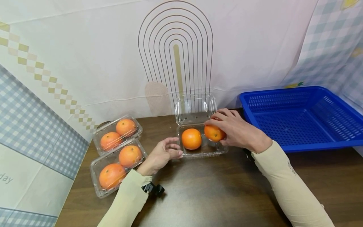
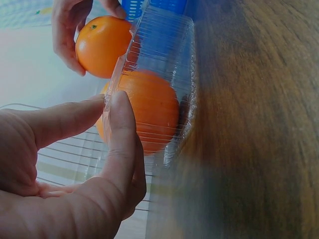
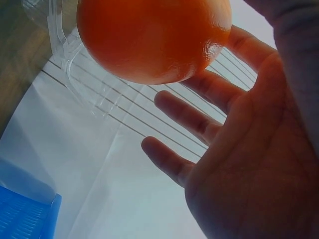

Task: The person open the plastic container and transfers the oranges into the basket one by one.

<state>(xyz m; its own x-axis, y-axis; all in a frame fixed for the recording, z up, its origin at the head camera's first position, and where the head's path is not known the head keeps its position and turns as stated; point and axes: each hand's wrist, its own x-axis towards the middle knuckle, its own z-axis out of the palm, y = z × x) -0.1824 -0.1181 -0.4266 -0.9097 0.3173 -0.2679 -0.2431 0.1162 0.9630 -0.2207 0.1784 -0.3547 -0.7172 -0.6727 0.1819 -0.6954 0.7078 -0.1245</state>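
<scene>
An orange [image 1: 214, 133] is held in my right hand [image 1: 236, 129], over the right half of a clear plastic clamshell box [image 1: 202, 154]. The right wrist view shows the same orange [image 3: 154, 40] against the upper fingers, with the lower two fingers off it. Another orange [image 1: 191, 139] sits in the left half of the box. The box's lid [image 1: 195, 108] stands raised at the back. My left hand [image 1: 161, 154] pinches the box's near left rim between thumb and finger, as the left wrist view shows.
Left of my left hand lie two closed clear boxes, a rear one [image 1: 99, 138] and a front one [image 1: 95, 181], each with two oranges. A blue plastic basket [image 1: 283, 147] stands at the right. Patterned cloth [image 1: 113, 63] hangs behind the brown wooden table [image 1: 198, 195].
</scene>
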